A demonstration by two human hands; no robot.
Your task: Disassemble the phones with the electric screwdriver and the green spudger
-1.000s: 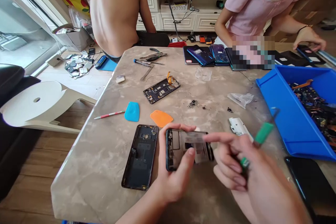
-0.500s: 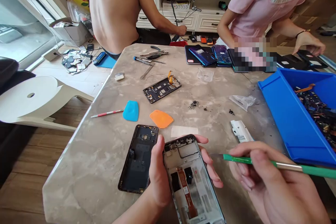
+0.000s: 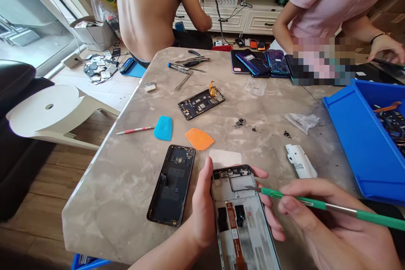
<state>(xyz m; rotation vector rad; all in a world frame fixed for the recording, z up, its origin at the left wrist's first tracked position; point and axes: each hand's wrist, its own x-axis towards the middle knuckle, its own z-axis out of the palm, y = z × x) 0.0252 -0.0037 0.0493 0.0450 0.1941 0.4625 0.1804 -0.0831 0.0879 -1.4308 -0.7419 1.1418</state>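
My left hand is closed around a phone frame, thumb along one edge and fingers on the other. An orange-brown flex cable and black pads show inside it. My right hand grips a green-handled craft knife, its narrow blade over the upper part of the phone frame; I cannot tell whether the tip touches. A black phone back cover lies left of my left hand. A white plastic part rests beyond my right hand.
An orange pry piece, a blue one, a red pencil-like stick and an opened phone lie on the table. A blue bin holds boards at right. Two people sit across, beside stacked phones.
The knife has moved left, from beside the phone frame to over its upper part. My view has shifted, and the person at back left has drawn an arm in.
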